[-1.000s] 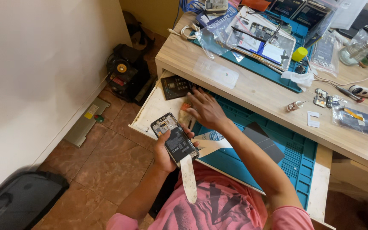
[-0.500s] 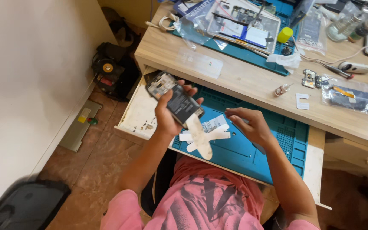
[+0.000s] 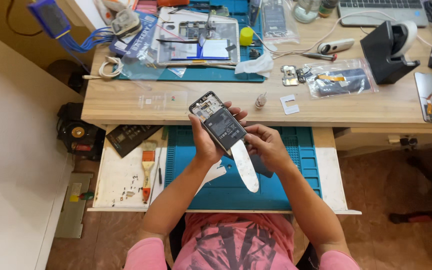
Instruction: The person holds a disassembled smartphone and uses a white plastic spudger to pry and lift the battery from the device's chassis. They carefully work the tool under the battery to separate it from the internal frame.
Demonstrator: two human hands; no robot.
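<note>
My left hand (image 3: 203, 142) grips an opened phone (image 3: 217, 121) with its back cover off, the dark battery and circuit board showing. A long white strip (image 3: 245, 165) hangs down from the phone's lower end. My right hand (image 3: 266, 147) pinches the top of that strip just under the phone. Both hands are held above the blue work mat (image 3: 286, 175) on the pull-out drawer shelf.
An orange brush (image 3: 147, 165), a thin tool and small screws lie on the white shelf to the left of the mat. The wooden desk (image 3: 126, 102) behind carries another blue mat with a disassembled device (image 3: 196, 42), bagged parts (image 3: 338, 80), a black stand (image 3: 388, 50) and cables.
The view has swung to centre on the desk. My right hand has come in from the mat and taken hold of the white strip under the phone. The left hand still holds the phone.
</note>
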